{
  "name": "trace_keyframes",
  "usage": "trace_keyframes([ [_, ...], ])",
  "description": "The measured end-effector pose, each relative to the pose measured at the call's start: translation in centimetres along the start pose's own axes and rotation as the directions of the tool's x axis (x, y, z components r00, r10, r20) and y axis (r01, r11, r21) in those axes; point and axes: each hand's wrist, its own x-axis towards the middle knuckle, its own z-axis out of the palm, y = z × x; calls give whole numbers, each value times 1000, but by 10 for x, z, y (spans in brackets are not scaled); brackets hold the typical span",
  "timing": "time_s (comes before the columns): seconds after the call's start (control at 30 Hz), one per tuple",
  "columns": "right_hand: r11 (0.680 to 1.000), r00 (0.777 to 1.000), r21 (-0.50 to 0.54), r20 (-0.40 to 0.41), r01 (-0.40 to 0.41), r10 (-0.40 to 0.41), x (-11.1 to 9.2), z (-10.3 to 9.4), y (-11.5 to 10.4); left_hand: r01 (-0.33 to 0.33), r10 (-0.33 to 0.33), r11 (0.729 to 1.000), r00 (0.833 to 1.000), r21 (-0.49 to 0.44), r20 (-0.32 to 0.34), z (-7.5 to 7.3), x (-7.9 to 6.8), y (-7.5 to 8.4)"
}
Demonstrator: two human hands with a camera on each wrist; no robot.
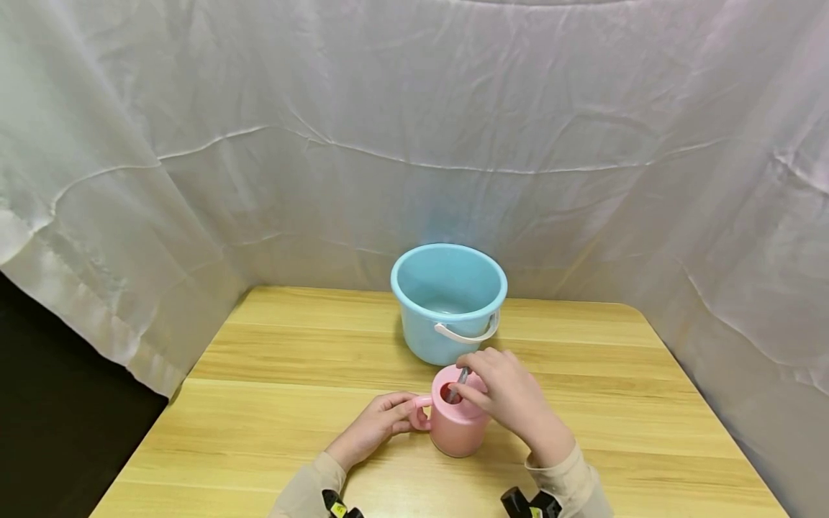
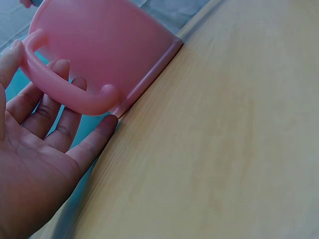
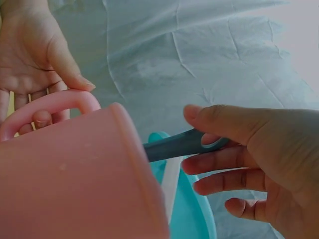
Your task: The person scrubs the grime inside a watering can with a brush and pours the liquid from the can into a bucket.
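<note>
A pink watering can (image 1: 456, 435) stands upright on the wooden table. My left hand (image 1: 378, 424) grips its loop handle (image 2: 62, 89), the thumb on top and fingertips reaching through the loop. From the can's round top opening sticks the grey handle (image 3: 172, 146) of a tool, with a hole near its end. My right hand (image 1: 508, 392) pinches that handle between thumb and forefinger, while the other fingers stay loosely bent. Something red (image 1: 445, 392) shows inside the opening; the tool's lower end is hidden in the can, so its kind cannot be told.
Just behind the can, a light blue bucket (image 1: 421, 338) stands on the wooden table (image 1: 291, 410), its white carrying handle (image 1: 469, 339) hanging down in front. Pale curtains (image 1: 337, 201) enclose the table's back and sides.
</note>
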Motion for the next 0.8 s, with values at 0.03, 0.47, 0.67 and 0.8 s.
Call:
trace_keyframes([
  [0.03,1000,1000,2,-24,15,-15,0,-1,0,1,-1,1000,1000,0,0,0,0,0],
  [0.47,993,984,43,-144,109,-102,1,-13,0,0,0,1000,1000,2,-1,1,0,1],
  [0.67,993,983,31,-146,114,-108,1,-13,-1,5,-5,1000,1000,1,-6,1,0,2],
  [0.8,994,987,30,-121,110,-105,1,-8,0,6,-6,1000,1000,1,-10,1,0,1],
])
